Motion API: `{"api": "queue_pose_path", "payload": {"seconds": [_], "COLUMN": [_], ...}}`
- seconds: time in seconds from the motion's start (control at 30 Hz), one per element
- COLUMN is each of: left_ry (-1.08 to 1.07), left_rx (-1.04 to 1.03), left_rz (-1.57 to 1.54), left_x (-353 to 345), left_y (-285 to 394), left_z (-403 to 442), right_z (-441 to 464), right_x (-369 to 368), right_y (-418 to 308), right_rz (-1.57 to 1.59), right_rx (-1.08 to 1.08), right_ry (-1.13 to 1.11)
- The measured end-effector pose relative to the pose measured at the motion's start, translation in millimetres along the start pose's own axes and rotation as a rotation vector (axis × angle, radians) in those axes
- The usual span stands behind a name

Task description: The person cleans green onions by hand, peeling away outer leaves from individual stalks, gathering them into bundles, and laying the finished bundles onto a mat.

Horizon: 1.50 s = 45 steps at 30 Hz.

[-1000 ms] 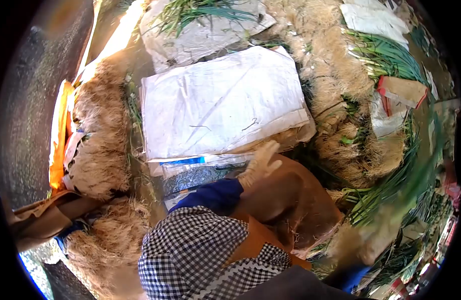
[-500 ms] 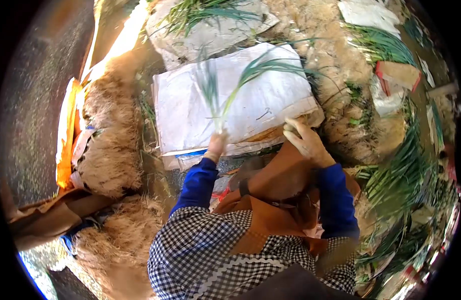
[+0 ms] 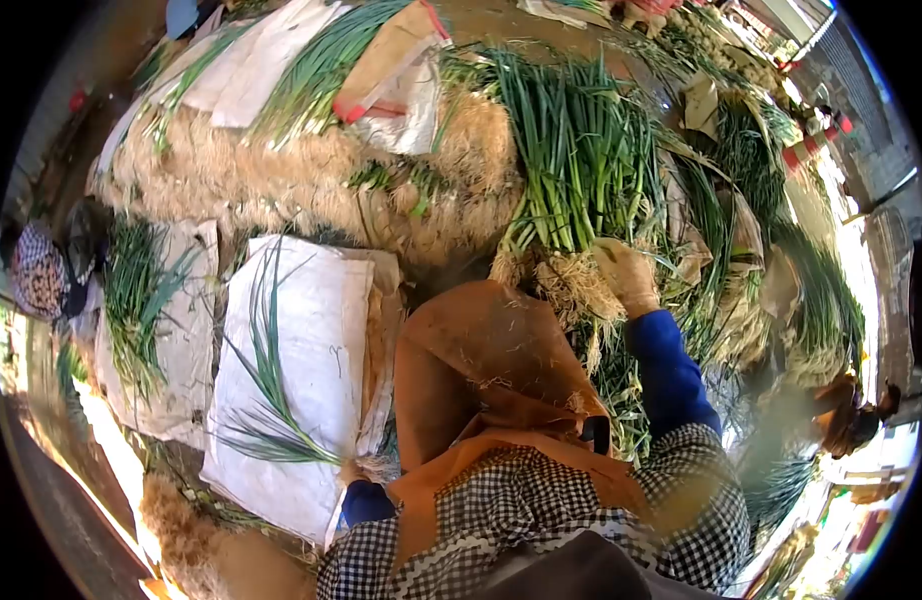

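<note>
My left hand (image 3: 353,472), low at the left beside my apron, is closed around the root end of a few green onions (image 3: 281,400). Their leaves fan out over a white sheet stack (image 3: 281,330). Off to the right, my right hand (image 3: 627,277) is at the base of a big bunch of green onions (image 3: 581,150), its fingers bent round the stalks just above the pale roots (image 3: 573,285). Some fingertips are hidden there. The brown apron (image 3: 481,360) covers my knees between the two hands.
Long rows of green onions with matted roots (image 3: 301,180) lie ahead. More green onions (image 3: 136,310) rest on a sack at the left, and others (image 3: 826,290) at the right. A red-edged sack (image 3: 396,65) lies on the far row. Another person (image 3: 46,270) is at the left edge.
My view has turned to the right. The left hand has lowered its green onions over the white sheets. My right hand has left the sheets' edge and reached the big bunch.
</note>
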State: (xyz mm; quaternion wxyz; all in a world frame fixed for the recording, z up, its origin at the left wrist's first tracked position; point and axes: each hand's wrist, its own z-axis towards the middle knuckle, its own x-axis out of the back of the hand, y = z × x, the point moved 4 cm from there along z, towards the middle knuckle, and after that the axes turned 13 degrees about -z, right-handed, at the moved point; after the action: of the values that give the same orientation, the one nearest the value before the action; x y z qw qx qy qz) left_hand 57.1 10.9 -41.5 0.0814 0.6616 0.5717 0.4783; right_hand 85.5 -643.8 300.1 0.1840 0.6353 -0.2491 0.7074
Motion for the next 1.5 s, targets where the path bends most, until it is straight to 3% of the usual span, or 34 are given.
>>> {"api": "queue_pose_path", "payload": {"seconds": [0.03,0.07,0.1,0.13,0.17,0.23,0.27,0.33,0.37,0.4,0.47,0.53,0.57,0.63,0.7,0.73,0.8,0.83,0.87,0.9,0.93,0.97,1.03,1.07,1.13,1.17,1.2,1.23,1.3,1.37,1.4,1.43,1.47,1.5], "left_ry": [0.118,0.427,0.444,0.313,0.064,-0.178,-0.353,-0.742,-0.835,-0.971,-1.239,-1.477,-1.534,-1.451,-1.466,-1.455,-1.214,-1.205,-1.232,-1.298,-1.348,-1.349,-1.364,-1.390,-1.384,-1.394,-1.381,-1.213,-1.288,-1.329,-1.364,-1.369,-1.364,-1.356], "left_rx": [0.026,0.101,-0.486,-0.449,-0.658,-0.843,-0.905,-0.707,-0.701,-0.751,-0.785,-0.498,-0.407,-0.211,-0.283,-0.274,-0.573,-0.575,-0.453,-0.307,-0.153,-0.155,0.055,0.167,0.223,0.253,0.292,0.360,0.323,0.365,0.394,0.388,0.312,0.238], "left_rz": [0.074,-0.185,-0.302,-0.370,-0.502,-0.643,-0.724,-1.020,-0.864,-0.789,-0.642,-0.488,-0.457,-0.563,-0.597,-0.583,-0.210,-0.206,-0.368,-0.491,-0.611,-0.611,-0.755,-0.759,-0.795,-0.844,-0.850,-0.898,-0.789,-0.854,-0.932,-0.938,-0.911,-0.879], "left_x": [-0.6,12.7,8.8,1.1,-13.7,-33.3,-60.4,-88.9,-94.9,-111.7,-163.5,-204.6,-235.3,-303.4,-328.7,-326.3,-319.5,-328.0,-341.4,-325.9,-308.9,-301.5,-293.9,-289.7,-272.7,-269.7,-276.5,-276.4,-286.0,-278.8,-278.8,-286.7,-293.6,-294.4], "left_y": [10.0,43.8,100.0,149.6,178.0,289.4,324.2,390.2,415.3,432.4,439.7,422.3,399.5,320.3,271.4,264.0,254.2,245.6,232.5,249.4,268.0,278.5,285.4,287.7,301.4,311.2,304.0,310.4,291.2,297.7,304.1,307.1,303.3,298.9], "left_z": [15.9,2.4,-9.2,-21.6,-11.6,-74.6,-93.6,-177.6,-221.0,-255.9,-316.1,-369.1,-378.5,-364.0,-346.3,-343.0,-329.2,-319.7,-307.6,-322.2,-338.0,-345.2,-351.1,-351.0,-358.2,-357.0,-338.6,-342.9,-319.3,-332.2,-338.9,-338.7,-336.5,-335.2], "right_z": [8.4,19.2,33.7,47.6,61.7,85.9,96.1,99.7,91.1,69.7,24.7,-9.9,-34.9,-59.4,-60.9,-64.0,-40.4,-29.6,-24.0,-27.3,-31.1,-38.8,-60.8,-76.9,-122.9,-144.9,-163.0,-179.6,-202.8,-218.5,-215.0,-186.6,-160.7,-140.2], "right_x": [4.4,-1.3,-2.8,-16.7,-39.4,-76.3,-59.3,-29.9,-13.4,24.9,65.2,24.7,40.5,2.2,-30.5,-11.3,-30.4,-45.9,-78.0,-73.9,-67.0,-62.3,-62.7,-63.4,-59.6,-49.1,-40.6,-48.5,-50.1,-59.2,-56.2,-47.8,-11.0,-2.8], "right_y": [-13.0,-30.3,-42.2,-46.9,-47.8,-40.5,-29.1,-1.6,14.5,17.2,20.0,35.7,20.0,15.2,15.9,3.7,-2.9,-6.7,-2.1,-6.1,-4.1,0.7,9.2,15.1,36.4,50.1,81.0,130.1,214.9,257.5,254.0,222.4,163.7,123.5], "right_rz": [0.049,-0.099,-0.247,-0.320,-0.394,-0.405,-0.222,0.118,0.433,0.467,0.566,0.746,0.519,0.370,0.621,0.768,0.550,0.499,0.334,0.338,0.457,0.571,0.637,0.530,0.811,1.185,1.321,1.227,0.613,-0.512,-0.463,-0.302,-0.005,0.187], "right_rx": [-0.028,-0.060,-0.084,-0.058,-0.030,0.049,0.010,0.011,0.024,0.004,-0.023,-0.056,-0.126,0.052,0.081,-0.043,0.011,0.029,0.421,0.422,0.185,-0.056,-0.120,0.017,-0.089,-0.339,-0.417,-0.422,-0.319,-0.348,-0.269,-0.309,-0.317,-0.245], "right_ry": [-0.009,-0.079,-0.151,-0.214,-0.277,-0.356,-0.296,-0.049,-0.024,-0.028,-0.110,-0.144,-0.361,-0.192,-0.338,-0.579,-0.412,-0.334,0.107,0.111,0.072,0.030,0.024,0.079,-0.082,-0.285,-0.184,-0.122,-0.143,-0.480,-0.475,-0.315,-0.162,-0.148]}}
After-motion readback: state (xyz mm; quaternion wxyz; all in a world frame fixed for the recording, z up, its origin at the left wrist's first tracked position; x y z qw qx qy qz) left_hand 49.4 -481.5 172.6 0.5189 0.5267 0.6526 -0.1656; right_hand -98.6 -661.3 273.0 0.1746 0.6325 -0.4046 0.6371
